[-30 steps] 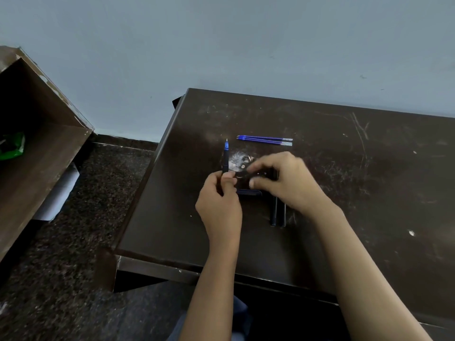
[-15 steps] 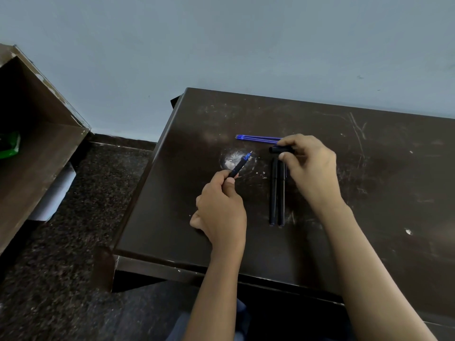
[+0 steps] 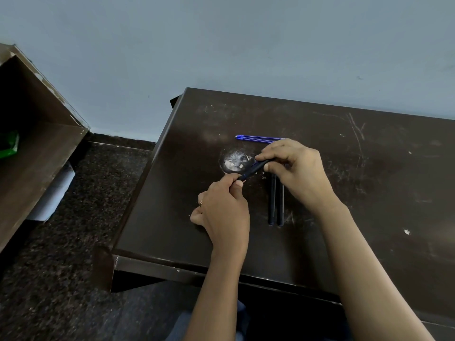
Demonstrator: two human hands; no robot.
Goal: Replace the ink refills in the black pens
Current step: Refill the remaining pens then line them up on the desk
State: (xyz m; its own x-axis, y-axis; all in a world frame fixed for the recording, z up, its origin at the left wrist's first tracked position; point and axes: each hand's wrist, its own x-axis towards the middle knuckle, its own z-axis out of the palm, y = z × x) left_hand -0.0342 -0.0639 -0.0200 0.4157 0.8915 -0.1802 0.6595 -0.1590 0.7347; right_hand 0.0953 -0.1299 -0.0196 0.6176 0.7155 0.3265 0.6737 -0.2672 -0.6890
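Two hands hold one black pen (image 3: 253, 170) over a dark table (image 3: 369, 205).
The left hand (image 3: 222, 212) pinches the pen's lower end between thumb and forefinger. The right hand (image 3: 298, 173) pinches its upper end with curled fingers. The pen slants between them beside a pale worn patch (image 3: 235, 160). Two spare pens (image 3: 276, 203) lie side by side, partly under the right hand. Blue refills (image 3: 256, 138) lie together just beyond the right hand.

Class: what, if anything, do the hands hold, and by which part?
A slim black pen: the left hand pinches its near end, the right hand grips its far end.
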